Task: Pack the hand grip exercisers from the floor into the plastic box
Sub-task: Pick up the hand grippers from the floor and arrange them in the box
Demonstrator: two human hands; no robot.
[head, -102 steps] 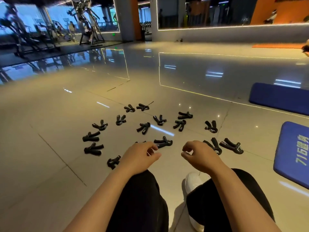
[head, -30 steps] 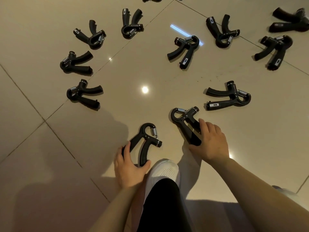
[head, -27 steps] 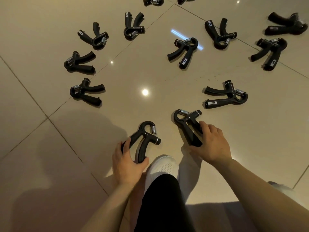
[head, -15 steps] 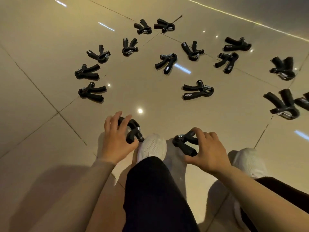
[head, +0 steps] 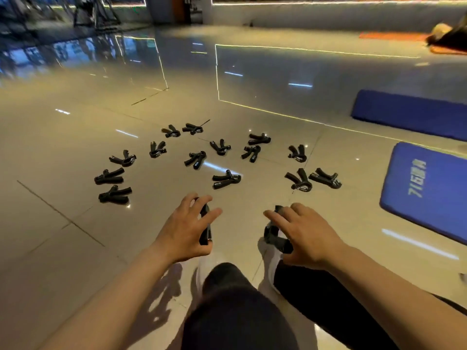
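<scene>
Several black hand grip exercisers lie scattered in a rough ring on the glossy tiled floor, the nearest loose one (head: pixel 226 179) just ahead of my hands. My left hand (head: pixel 185 229) holds one black exerciser (head: pixel 205 227) lifted off the floor, with my thumb round it and my fingers spread. My right hand (head: pixel 304 234) grips a second black exerciser (head: pixel 274 237) above my knee. No plastic box shows in the head view.
Two blue mats lie on the right, one near (head: pixel 427 188) and one farther back (head: pixel 409 112). My legs in black trousers (head: pixel 242 306) and white shoes fill the bottom. Gym machines (head: pixel 83 13) stand far back left.
Both hands picked an exerciser up off the floor and raised it. My head has lifted, so the view now takes in the whole ring and the room.
</scene>
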